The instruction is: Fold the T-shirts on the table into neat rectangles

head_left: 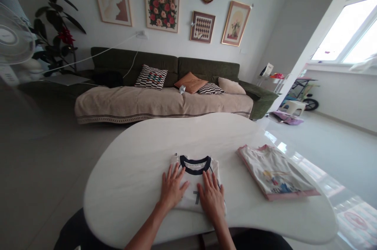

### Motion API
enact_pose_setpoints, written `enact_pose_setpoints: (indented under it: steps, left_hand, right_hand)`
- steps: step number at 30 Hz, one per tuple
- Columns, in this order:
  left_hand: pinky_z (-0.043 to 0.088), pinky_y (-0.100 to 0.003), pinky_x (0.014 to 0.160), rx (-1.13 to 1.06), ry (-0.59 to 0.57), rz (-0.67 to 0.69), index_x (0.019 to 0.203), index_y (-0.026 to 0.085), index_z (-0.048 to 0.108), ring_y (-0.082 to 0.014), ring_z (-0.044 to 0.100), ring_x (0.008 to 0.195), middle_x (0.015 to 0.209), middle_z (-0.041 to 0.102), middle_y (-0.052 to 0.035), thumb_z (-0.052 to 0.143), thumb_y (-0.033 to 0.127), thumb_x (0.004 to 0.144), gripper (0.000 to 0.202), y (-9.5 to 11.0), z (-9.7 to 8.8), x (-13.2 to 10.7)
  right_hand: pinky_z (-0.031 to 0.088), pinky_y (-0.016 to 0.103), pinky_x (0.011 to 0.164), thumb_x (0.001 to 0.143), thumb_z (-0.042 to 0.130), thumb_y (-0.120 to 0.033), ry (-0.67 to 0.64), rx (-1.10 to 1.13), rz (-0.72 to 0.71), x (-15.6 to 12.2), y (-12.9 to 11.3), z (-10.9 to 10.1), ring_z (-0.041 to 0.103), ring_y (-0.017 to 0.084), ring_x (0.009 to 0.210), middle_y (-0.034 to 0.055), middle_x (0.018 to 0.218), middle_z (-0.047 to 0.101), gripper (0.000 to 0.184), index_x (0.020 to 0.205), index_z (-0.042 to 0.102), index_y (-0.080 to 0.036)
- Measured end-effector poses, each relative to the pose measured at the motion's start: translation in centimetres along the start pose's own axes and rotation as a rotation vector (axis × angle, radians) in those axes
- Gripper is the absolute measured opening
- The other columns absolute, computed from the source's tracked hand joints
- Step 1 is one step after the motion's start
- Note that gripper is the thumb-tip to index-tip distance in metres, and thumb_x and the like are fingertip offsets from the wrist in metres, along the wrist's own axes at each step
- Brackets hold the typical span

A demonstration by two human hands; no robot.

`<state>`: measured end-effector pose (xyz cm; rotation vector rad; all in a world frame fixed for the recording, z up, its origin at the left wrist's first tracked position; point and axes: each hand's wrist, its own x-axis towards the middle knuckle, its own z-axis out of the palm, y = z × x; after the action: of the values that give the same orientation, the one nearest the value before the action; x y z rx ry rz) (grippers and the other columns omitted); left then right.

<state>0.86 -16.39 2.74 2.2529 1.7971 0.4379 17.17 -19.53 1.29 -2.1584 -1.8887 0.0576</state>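
Note:
A white T-shirt point(193, 181) with a navy collar and a dark striped print lies folded into a compact rectangle, its collar facing away from me. My left hand point(172, 189) rests flat on its left side, fingers spread. On the right side of the shirt lies my right hand point(211, 195), palm down with fingers stretched out. Neither hand grips the cloth. Parts of the shirt under both palms are hidden.
A white rounded table point(126, 175) bears the shirt. To the right sits a folded stack of pink and grey clothes point(273, 171). Beyond the table stands a green sofa point(209, 67) with a beige cover and several cushions. A fan point(14, 37) is at far left.

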Motion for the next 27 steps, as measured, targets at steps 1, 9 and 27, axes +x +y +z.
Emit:
enact_pose_setpoints:
  steps: [1,9,27]
  left_hand:
    - [0.022,-0.058,0.106,0.001,-0.001,0.0,0.138,0.026,0.038,-0.0318,0.019,0.139,0.151,0.025,-0.0054,0.045,0.04,0.086,0.054,0.0,-0.1,0.0]
    - [0.023,-0.059,0.106,0.01,0.01,0.002,0.137,0.026,0.039,-0.0317,0.02,0.139,0.151,0.026,-0.0053,0.044,0.04,0.086,0.053,0.0,0.1,0.2]
    - [0.023,-0.056,0.106,0.036,-0.01,-0.031,0.139,0.025,0.035,-0.0319,0.016,0.139,0.152,0.021,-0.0062,0.043,0.038,0.086,0.056,0.2,-0.2,-1.7]
  right_hand:
    - [0.025,0.052,0.105,0.092,0.029,-0.04,0.0,0.001,-0.001,0.0,0.0,0.0,0.024,0.025,0.138,0.0014,0.147,0.034,0.052,0.141,0.034,-0.021]
    - [0.026,0.052,0.105,0.092,0.029,-0.039,0.0,0.002,-0.004,0.0,-0.1,-0.1,0.024,0.025,0.138,0.0012,0.148,0.032,0.052,0.141,0.034,-0.021]
    - [0.023,0.052,0.107,0.092,0.028,-0.037,-0.142,0.026,-0.083,0.0,1.0,-1.0,0.016,0.024,0.141,0.001,0.151,0.025,0.053,0.143,0.027,-0.021]
